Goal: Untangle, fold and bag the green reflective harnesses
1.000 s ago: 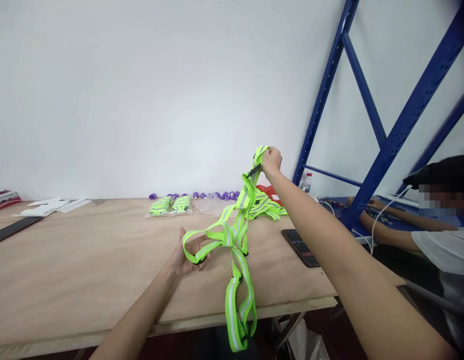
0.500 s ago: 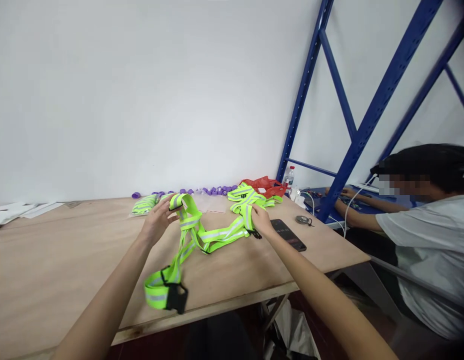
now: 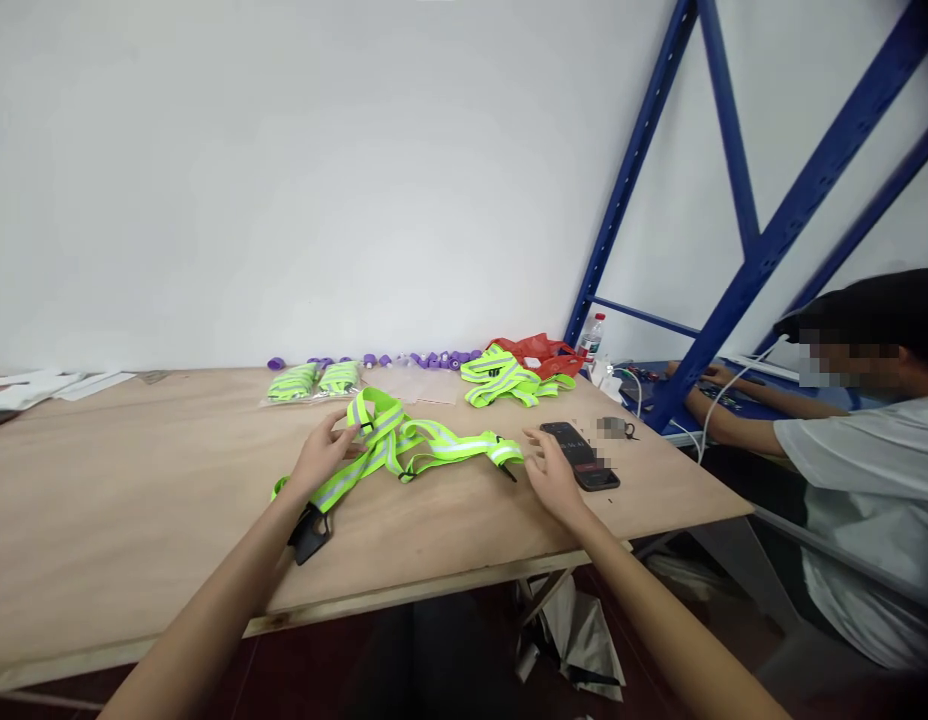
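A neon-green strap harness [image 3: 449, 447] with silver stripes lies loosely spread on the wooden table [image 3: 171, 480]. My left hand [image 3: 327, 455] is closed on the strap loop at its upper left. Below that hand, a black buckle [image 3: 309, 533] hangs from the strap near my left wrist. My right hand [image 3: 550, 470] is open just right of the harness's right end, fingers apart and holding nothing. Right beside it lies a black phone [image 3: 580, 455]. A second green harness [image 3: 509, 378] is heaped farther back.
Bagged green straps [image 3: 314, 382] and purple rolls [image 3: 441, 360] line the back near the wall. A red bag [image 3: 546, 352], a bottle [image 3: 592, 338] and a blue rack [image 3: 636, 160] stand at the right. White sheets [image 3: 44, 388] lie far left; another person [image 3: 876, 430] sits at right.
The harness has come down onto the table, its buckle end swinging left and toward my wrist. My right hand has let go of the strap and moved slightly right.
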`<state>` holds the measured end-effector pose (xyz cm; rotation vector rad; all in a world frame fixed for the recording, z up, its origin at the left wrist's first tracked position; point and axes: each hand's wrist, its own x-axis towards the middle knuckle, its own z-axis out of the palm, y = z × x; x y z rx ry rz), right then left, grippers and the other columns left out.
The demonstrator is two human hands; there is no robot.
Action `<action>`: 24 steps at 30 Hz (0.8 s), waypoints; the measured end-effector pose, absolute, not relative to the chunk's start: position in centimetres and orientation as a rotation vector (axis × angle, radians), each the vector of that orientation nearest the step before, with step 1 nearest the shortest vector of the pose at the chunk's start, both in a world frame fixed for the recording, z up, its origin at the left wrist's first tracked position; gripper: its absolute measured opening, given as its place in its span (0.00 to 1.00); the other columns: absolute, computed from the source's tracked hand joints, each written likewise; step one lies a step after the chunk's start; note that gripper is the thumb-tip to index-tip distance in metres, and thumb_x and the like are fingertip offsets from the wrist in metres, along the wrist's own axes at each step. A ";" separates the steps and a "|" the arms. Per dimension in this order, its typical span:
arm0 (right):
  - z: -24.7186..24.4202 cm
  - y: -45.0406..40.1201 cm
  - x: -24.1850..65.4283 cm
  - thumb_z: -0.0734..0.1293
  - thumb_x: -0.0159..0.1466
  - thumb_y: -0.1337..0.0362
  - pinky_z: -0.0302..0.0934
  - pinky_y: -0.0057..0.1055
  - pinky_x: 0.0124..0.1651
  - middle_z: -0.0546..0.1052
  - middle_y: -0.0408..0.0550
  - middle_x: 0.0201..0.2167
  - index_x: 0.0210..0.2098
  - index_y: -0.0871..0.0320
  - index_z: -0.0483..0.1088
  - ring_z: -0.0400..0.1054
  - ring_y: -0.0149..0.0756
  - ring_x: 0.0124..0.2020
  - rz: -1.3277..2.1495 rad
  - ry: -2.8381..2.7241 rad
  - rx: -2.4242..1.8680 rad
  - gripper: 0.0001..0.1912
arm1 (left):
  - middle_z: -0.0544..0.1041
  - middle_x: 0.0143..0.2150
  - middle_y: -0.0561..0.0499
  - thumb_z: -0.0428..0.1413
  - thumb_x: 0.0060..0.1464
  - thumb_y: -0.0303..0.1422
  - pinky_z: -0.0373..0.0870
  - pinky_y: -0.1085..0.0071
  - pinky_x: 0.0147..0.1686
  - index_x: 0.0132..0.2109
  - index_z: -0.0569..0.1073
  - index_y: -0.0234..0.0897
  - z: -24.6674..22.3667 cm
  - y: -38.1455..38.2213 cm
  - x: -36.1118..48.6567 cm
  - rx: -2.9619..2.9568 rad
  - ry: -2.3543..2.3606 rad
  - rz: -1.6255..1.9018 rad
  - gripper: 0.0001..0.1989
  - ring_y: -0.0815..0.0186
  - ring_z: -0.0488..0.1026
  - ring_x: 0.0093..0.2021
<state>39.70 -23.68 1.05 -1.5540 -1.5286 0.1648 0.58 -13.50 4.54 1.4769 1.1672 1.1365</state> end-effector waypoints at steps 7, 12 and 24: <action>1.3 -25.0 37.7 0.59 0.66 0.59 0.63 0.47 0.58 0.74 0.56 0.52 0.53 0.55 0.68 0.68 0.49 0.55 -0.108 -1.920 -1.599 0.18 | 0.79 0.53 0.37 0.58 0.55 0.50 0.73 0.55 0.51 0.63 0.65 0.35 4.9 -15.7 -1.4 1.832 1.271 1.031 0.35 0.49 0.77 0.53; 0.5 -24.8 37.2 0.62 0.66 0.52 0.66 0.46 0.51 0.77 0.57 0.46 0.52 0.57 0.69 0.71 0.52 0.49 -0.209 -1.950 -1.805 0.20 | 0.78 0.55 0.43 0.50 0.63 0.43 0.69 0.60 0.55 0.54 0.75 0.40 5.6 -20.0 -2.9 2.191 1.426 1.023 0.20 0.53 0.75 0.54; 1.1 -23.8 36.6 0.63 0.65 0.45 0.65 0.40 0.45 0.75 0.59 0.48 0.52 0.57 0.68 0.71 0.52 0.49 -0.283 -1.985 -1.924 0.25 | 0.59 0.71 0.44 0.62 0.54 0.47 0.55 0.46 0.66 0.60 0.74 0.46 2.3 -26.5 -7.8 2.424 1.465 0.643 0.28 0.44 0.51 0.71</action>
